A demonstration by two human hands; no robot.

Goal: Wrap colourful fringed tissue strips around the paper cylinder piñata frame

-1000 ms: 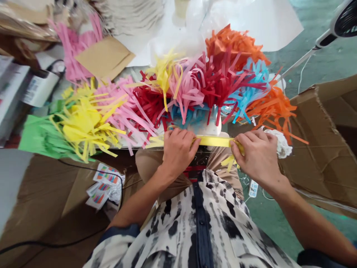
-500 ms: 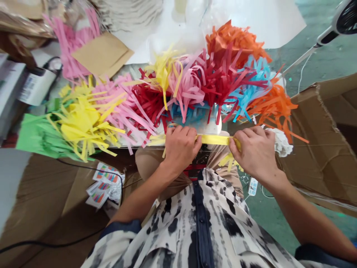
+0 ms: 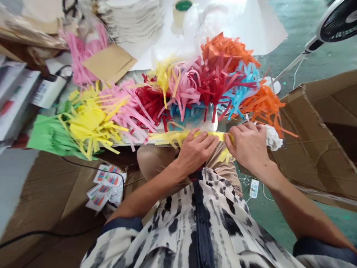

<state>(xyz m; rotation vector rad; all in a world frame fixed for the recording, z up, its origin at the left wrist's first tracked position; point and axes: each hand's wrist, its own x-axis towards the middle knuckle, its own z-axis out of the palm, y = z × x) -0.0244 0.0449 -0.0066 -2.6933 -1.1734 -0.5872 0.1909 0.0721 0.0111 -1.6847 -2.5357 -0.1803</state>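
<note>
The left hand (image 3: 196, 150) and right hand (image 3: 249, 147) are both clamping down on a yellow fringed paper strip (image 3: 224, 136) — it's lying at twelve o'clock over the person's lap, just below a heap of multicoloured paper fringe (image 3: 181, 89).

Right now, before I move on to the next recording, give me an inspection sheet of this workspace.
Surface: white paper sheet, largely covered by paper fringes.
Job's things: yellow paper strip; multicoloured paper fringes bunched beyond it.
Clutter: tape roll, stacked paper, kraft envelope, printed cards.
Hands: left hand lies on the strip; right hand grips its end.
Cables: black cable across cardboard; white power strip on the floor.
Surroundings: green floor, torn cardboard box, fan.
</note>
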